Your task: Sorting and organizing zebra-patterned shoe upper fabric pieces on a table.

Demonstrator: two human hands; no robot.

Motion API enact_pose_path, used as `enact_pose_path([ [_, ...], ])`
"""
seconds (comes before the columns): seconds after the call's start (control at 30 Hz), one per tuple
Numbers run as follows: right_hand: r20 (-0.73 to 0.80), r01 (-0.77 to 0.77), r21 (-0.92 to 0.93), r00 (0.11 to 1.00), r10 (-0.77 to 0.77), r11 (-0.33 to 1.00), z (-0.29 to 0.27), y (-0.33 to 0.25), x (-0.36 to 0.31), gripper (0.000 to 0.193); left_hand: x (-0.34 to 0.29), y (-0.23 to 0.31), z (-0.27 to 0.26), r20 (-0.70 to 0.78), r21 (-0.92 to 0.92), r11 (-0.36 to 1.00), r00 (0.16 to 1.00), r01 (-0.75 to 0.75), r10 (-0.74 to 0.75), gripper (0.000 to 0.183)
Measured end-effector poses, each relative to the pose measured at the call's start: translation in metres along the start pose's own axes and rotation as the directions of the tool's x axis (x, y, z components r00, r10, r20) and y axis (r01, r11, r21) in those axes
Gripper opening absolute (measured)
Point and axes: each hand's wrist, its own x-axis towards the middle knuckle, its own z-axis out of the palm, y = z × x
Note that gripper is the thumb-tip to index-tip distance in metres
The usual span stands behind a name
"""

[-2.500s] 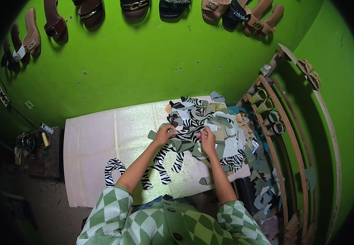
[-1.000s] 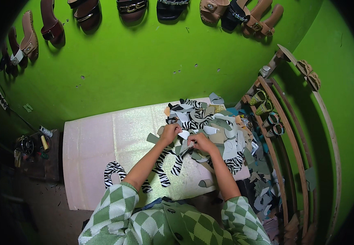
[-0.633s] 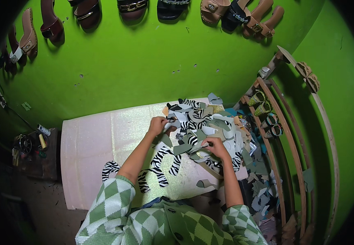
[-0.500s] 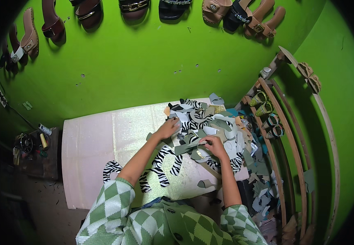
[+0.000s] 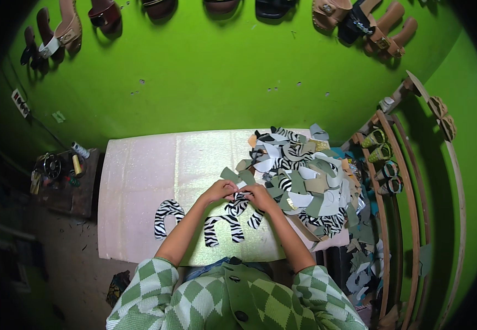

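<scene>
Both hands meet over the table, fingers pinched close together. My left hand (image 5: 220, 191) and my right hand (image 5: 257, 196) grip the top of a zebra-striped cut piece (image 5: 237, 205), partly hidden by my fingers. Just below lies a curved zebra-striped piece (image 5: 223, 221), with a short striped strip (image 5: 256, 219) beside my right wrist. A separate arch-shaped striped piece (image 5: 167, 212) rests left of my left forearm. Grey-green scraps (image 5: 229, 175) lie beyond my fingers.
A heap of grey, white, tan and striped offcuts (image 5: 315, 181) covers the right of the pale shiny table (image 5: 134, 181). Right of it stands a wooden rack (image 5: 388, 220) with sandals. More sandals (image 5: 331, 12) hang on the green wall. A sewing machine (image 5: 51, 166) sits at left.
My hands have left the heap and come together nearer me, now on a striped piece. The view has shifted, so the table and wall appear further right.
</scene>
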Motion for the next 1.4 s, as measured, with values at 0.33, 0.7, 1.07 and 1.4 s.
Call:
enact_pose_path([
  [0.33, -0.146, -0.165, 0.058, 0.974, 0.172, 0.985, 0.053, 0.023, -0.003, 0.039, -0.069, -0.095, -0.045, -0.535, -0.186, 0.971, 0.844, -0.151, 0.029, 0.015],
  [0.7, 0.219, -0.402, 0.737, 0.903, 0.37, 0.544, 0.126, 0.029, -0.024, 0.023, -0.094, -0.11, -0.005, -0.581, -0.578, 0.794, 0.778, -0.187, -0.239, 0.019],
  [1.07, -0.055, -0.344, 0.482, 0.906, 0.42, 0.806, 0.13, 0.024, -0.035, 0.014, -0.093, -0.129, 0.016, -0.69, 0.215, 0.976, 0.711, 0.025, 0.134, 0.016],
  [1.4, 0.187, -0.427, 0.459, 0.904, 0.385, 0.779, 0.144, 0.033, -0.049, 0.019, -0.107, -0.138, 0.012, -0.715, 0.285, 0.95, 0.689, 0.131, 0.119, 0.016],
])
